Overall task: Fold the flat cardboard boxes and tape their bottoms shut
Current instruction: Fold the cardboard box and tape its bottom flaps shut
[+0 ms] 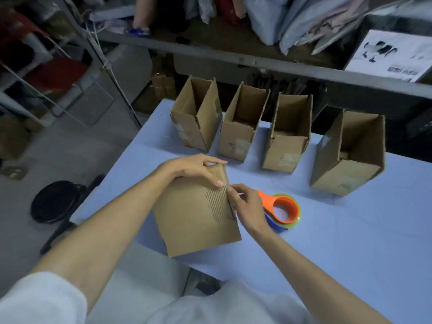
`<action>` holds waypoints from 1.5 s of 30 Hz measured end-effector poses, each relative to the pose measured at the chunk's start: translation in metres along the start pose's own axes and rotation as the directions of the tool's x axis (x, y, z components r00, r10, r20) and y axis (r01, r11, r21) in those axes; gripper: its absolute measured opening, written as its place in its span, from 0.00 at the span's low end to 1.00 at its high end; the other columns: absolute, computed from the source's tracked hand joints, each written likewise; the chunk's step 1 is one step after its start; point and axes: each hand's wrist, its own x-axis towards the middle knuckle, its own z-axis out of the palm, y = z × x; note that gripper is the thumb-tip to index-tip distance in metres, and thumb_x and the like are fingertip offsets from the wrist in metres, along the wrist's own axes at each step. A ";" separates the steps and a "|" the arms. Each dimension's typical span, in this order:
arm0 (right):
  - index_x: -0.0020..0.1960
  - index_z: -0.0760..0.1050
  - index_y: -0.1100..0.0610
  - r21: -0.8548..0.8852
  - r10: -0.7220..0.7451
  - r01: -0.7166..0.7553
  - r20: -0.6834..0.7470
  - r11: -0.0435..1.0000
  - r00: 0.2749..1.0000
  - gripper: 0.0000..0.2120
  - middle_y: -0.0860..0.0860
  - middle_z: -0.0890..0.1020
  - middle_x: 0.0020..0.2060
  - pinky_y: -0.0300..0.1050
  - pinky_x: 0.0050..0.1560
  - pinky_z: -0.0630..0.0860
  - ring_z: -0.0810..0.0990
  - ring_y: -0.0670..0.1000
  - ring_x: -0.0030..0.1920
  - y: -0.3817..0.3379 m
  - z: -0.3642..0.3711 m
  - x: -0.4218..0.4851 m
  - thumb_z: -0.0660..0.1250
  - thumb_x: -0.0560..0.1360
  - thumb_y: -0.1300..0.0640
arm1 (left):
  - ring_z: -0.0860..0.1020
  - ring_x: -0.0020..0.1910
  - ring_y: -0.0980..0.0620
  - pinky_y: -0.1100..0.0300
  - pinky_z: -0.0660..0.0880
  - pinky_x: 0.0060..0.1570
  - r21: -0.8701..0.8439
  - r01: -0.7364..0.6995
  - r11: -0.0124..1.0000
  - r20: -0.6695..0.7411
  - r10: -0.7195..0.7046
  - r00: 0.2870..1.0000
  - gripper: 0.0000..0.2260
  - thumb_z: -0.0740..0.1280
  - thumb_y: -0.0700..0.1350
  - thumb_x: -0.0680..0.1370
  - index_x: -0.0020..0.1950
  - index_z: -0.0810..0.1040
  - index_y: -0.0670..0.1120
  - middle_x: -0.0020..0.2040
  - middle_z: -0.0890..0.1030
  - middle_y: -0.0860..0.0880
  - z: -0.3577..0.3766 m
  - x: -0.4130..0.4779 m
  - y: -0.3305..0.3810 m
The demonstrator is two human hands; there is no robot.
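A flat brown cardboard box (194, 220) with printed lines lies on the blue table (350, 242) near its front left edge. My left hand (194, 170) grips the box's far end, fingers curled over the top flap. At the box's right edge, my right hand (245, 206) pinches the cardboard between thumb and fingers. An orange tape dispenser (284, 210) lies on the table just right of my right hand, partly hidden by it. Several folded boxes stand open in a row at the back, the nearest to my hands being (238, 134).
A metal shelf rack (257, 61) with bags and a white printed sheet (392, 54) runs behind the table. A black round stool (55, 201) stands on the floor at the left. More racks and red items fill the far left.
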 end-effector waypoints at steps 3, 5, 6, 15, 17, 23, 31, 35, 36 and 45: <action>0.49 0.82 0.60 -0.230 0.068 -0.072 -0.022 0.970 0.997 0.07 0.52 0.85 0.44 0.49 0.48 0.77 0.82 0.52 0.46 0.022 0.013 0.010 0.68 0.73 0.59 | 0.74 0.59 0.55 0.61 0.68 0.58 0.043 0.047 0.998 -0.099 -0.043 0.994 0.27 0.75 0.55 0.69 0.67 0.73 0.61 0.63 0.75 0.54 0.016 0.029 -0.008; 0.47 0.82 0.60 -0.203 0.136 -0.146 -0.065 0.968 0.989 0.06 0.53 0.85 0.43 0.49 0.48 0.77 0.82 0.53 0.46 0.031 0.017 0.013 0.70 0.70 0.61 | 0.74 0.59 0.52 0.60 0.69 0.59 0.168 -0.004 0.986 -0.088 0.019 0.996 0.26 0.75 0.48 0.71 0.67 0.73 0.59 0.63 0.74 0.51 0.030 0.045 -0.010; 0.46 0.82 0.60 -0.182 0.160 -0.172 -0.082 0.968 0.984 0.06 0.53 0.85 0.42 0.48 0.48 0.77 0.82 0.52 0.45 0.034 0.017 0.014 0.70 0.70 0.61 | 0.74 0.58 0.51 0.59 0.68 0.59 0.217 -0.057 0.975 -0.075 0.075 0.994 0.25 0.74 0.44 0.71 0.67 0.74 0.57 0.61 0.75 0.49 0.035 0.049 -0.009; 0.41 0.81 0.57 -0.125 0.235 -0.267 -0.224 0.955 0.946 0.10 0.50 0.84 0.37 0.48 0.43 0.76 0.81 0.51 0.41 0.043 0.032 0.012 0.73 0.70 0.50 | 0.68 0.53 0.50 0.56 0.66 0.58 0.395 -0.216 0.893 -0.148 0.294 0.944 0.04 0.68 0.43 0.74 0.43 0.82 0.51 0.49 0.71 0.56 0.068 0.062 -0.026; 0.43 0.81 0.56 -0.259 0.194 -0.248 -0.216 0.934 0.957 0.08 0.51 0.84 0.40 0.49 0.43 0.76 0.81 0.52 0.44 0.052 0.030 -0.006 0.72 0.72 0.50 | 0.69 0.53 0.50 0.58 0.65 0.55 0.399 -0.217 0.891 -0.194 0.314 0.929 0.04 0.69 0.43 0.73 0.41 0.82 0.51 0.49 0.72 0.56 0.074 0.061 -0.026; 0.39 0.80 0.58 -0.292 0.127 -0.175 -0.174 0.940 0.976 0.05 0.50 0.82 0.35 0.48 0.39 0.74 0.79 0.52 0.39 0.059 0.018 -0.032 0.70 0.73 0.57 | 0.65 0.61 0.50 0.61 0.55 0.56 0.361 -0.215 0.907 -0.292 0.329 0.898 0.03 0.72 0.49 0.71 0.44 0.82 0.55 0.62 0.71 0.54 0.084 0.059 -0.024; 0.35 0.81 0.55 -0.093 0.167 -0.177 -0.104 0.980 0.980 0.05 0.45 0.80 0.28 0.39 0.34 0.69 0.75 0.42 0.30 0.056 0.018 -0.031 0.72 0.70 0.58 | 0.67 0.59 0.56 0.55 0.52 0.58 0.274 -0.071 0.959 -0.392 0.179 0.902 0.06 0.68 0.54 0.72 0.47 0.77 0.57 0.57 0.69 0.57 0.087 0.050 -0.031; 0.33 0.80 0.53 -0.027 0.196 -0.199 -0.089 0.980 0.977 0.05 0.49 0.80 0.27 0.53 0.37 0.79 0.80 0.53 0.33 0.061 0.026 -0.034 0.71 0.67 0.55 | 0.69 0.57 0.55 0.56 0.53 0.57 0.309 -0.081 0.948 -0.390 0.204 0.898 0.06 0.68 0.51 0.69 0.45 0.77 0.55 0.54 0.69 0.57 0.093 0.054 -0.026; 0.33 0.79 0.54 -0.006 0.205 -0.205 -0.068 0.979 0.976 0.06 0.50 0.80 0.27 0.56 0.37 0.79 0.81 0.54 0.33 0.061 0.027 -0.035 0.72 0.67 0.55 | 0.69 0.56 0.54 0.56 0.54 0.57 0.326 -0.085 0.941 -0.390 0.216 0.895 0.07 0.67 0.51 0.68 0.44 0.77 0.55 0.53 0.69 0.57 0.095 0.053 -0.025; 0.57 0.71 0.67 -0.676 -0.197 -0.052 -0.286 0.735 0.938 0.27 0.61 0.74 0.51 0.53 0.46 0.72 0.72 0.61 0.51 0.083 -0.043 -0.023 0.77 0.66 0.55 | 0.56 0.73 0.45 0.42 0.47 0.70 0.265 0.135 0.955 -0.616 0.060 0.785 0.34 0.62 0.59 0.66 0.71 0.66 0.53 0.71 0.64 0.51 0.119 0.045 -0.018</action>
